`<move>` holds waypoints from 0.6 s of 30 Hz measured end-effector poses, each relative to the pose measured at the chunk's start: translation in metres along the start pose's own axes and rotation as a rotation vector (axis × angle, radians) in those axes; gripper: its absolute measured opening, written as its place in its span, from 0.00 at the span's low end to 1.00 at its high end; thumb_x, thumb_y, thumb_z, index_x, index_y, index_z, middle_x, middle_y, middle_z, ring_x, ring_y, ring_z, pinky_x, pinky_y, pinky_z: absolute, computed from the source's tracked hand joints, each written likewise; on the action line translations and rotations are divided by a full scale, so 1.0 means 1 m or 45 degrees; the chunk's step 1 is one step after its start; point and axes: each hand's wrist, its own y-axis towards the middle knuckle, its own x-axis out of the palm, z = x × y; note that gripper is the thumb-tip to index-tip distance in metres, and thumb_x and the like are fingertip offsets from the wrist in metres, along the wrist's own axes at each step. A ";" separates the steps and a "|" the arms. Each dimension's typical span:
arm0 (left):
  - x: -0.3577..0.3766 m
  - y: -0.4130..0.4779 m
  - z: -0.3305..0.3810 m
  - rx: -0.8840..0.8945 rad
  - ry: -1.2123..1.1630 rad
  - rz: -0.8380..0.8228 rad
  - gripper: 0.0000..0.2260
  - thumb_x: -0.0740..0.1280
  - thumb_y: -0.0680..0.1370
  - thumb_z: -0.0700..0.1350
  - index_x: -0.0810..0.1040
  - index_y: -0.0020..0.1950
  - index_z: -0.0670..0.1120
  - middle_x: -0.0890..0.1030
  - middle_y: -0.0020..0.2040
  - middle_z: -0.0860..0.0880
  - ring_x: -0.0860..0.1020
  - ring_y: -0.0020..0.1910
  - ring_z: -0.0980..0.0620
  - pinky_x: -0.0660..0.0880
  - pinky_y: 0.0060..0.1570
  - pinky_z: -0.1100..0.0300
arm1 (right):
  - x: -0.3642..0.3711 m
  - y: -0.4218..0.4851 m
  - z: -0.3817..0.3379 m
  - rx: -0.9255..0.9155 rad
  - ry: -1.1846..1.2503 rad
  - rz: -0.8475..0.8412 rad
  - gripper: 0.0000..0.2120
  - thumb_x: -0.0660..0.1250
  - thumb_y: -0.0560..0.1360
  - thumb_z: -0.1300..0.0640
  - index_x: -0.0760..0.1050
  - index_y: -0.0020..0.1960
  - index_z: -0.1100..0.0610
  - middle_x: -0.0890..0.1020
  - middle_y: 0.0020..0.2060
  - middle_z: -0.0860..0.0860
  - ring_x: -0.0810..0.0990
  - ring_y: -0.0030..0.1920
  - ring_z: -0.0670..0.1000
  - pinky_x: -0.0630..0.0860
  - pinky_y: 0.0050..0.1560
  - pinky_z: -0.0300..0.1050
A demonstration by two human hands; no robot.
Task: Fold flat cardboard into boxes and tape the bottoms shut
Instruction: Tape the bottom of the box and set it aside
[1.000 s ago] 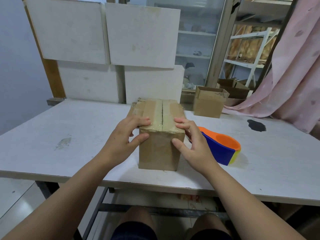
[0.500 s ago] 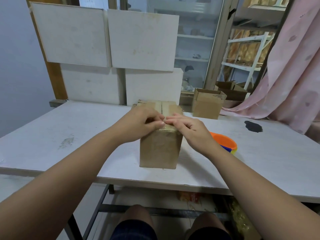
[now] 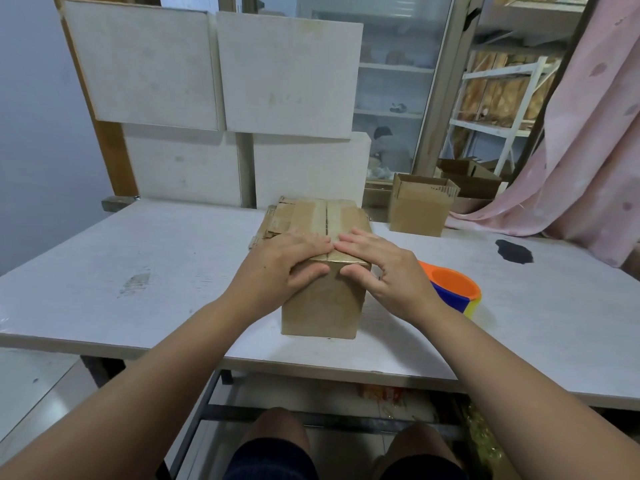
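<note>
Both hands have flattened out of their earlier pinch: the left hand point(image 3: 282, 270) and right hand point(image 3: 386, 271) now press straight fingers on the taped top of the cardboard box point(image 3: 323, 306), thumbs against its front face, gripping nothing. The box stands upright on the table point(image 3: 138, 271) at frame centre, an orange-and-blue tape dispenser point(image 3: 453, 294) just right of it, flat cardboard point(image 3: 277, 220) behind it.

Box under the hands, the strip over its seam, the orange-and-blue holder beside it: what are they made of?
Box: matte brown cardboard, likely corrugated, with creased fold lines. Strip: probably clear plastic tape, glossy where it wraps the near edge. Holder: apparently moulded plastic, smooth, in solid bright colours.
</note>
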 end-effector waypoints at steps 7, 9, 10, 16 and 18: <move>-0.006 -0.004 -0.006 -0.105 -0.280 -0.119 0.18 0.61 0.76 0.55 0.76 0.64 0.54 0.74 0.62 0.62 0.66 0.65 0.69 0.62 0.68 0.65 | 0.007 -0.006 -0.002 0.058 0.198 0.041 0.16 0.63 0.76 0.49 0.72 0.64 0.40 0.70 0.63 0.31 0.61 0.70 0.32 0.55 0.69 0.27; -0.009 -0.006 -0.009 -0.139 -0.317 -0.134 0.16 0.61 0.77 0.54 0.73 0.64 0.57 0.73 0.63 0.64 0.64 0.66 0.73 0.60 0.66 0.72 | 0.005 -0.007 -0.002 0.081 0.254 0.022 0.15 0.64 0.77 0.50 0.71 0.62 0.36 0.69 0.62 0.28 0.59 0.70 0.31 0.55 0.69 0.28; -0.010 -0.008 -0.009 -0.156 -0.326 -0.130 0.15 0.61 0.77 0.52 0.72 0.64 0.58 0.73 0.63 0.64 0.63 0.66 0.73 0.59 0.65 0.74 | 0.005 -0.007 -0.002 0.086 0.274 0.009 0.16 0.64 0.78 0.52 0.71 0.61 0.35 0.69 0.62 0.28 0.59 0.70 0.30 0.55 0.69 0.28; -0.017 -0.010 -0.012 -0.285 -0.579 -0.230 0.17 0.60 0.78 0.44 0.72 0.63 0.61 0.73 0.65 0.66 0.62 0.70 0.68 0.59 0.68 0.70 | 0.001 -0.008 -0.002 0.103 0.330 -0.040 0.17 0.63 0.79 0.54 0.71 0.60 0.34 0.69 0.63 0.28 0.59 0.71 0.32 0.56 0.71 0.32; -0.021 -0.012 -0.016 -0.315 -0.625 -0.300 0.19 0.60 0.80 0.38 0.72 0.63 0.61 0.71 0.66 0.67 0.60 0.71 0.68 0.57 0.70 0.69 | -0.001 -0.009 -0.002 0.105 0.322 -0.059 0.17 0.63 0.79 0.55 0.71 0.61 0.33 0.69 0.63 0.28 0.59 0.71 0.32 0.55 0.71 0.31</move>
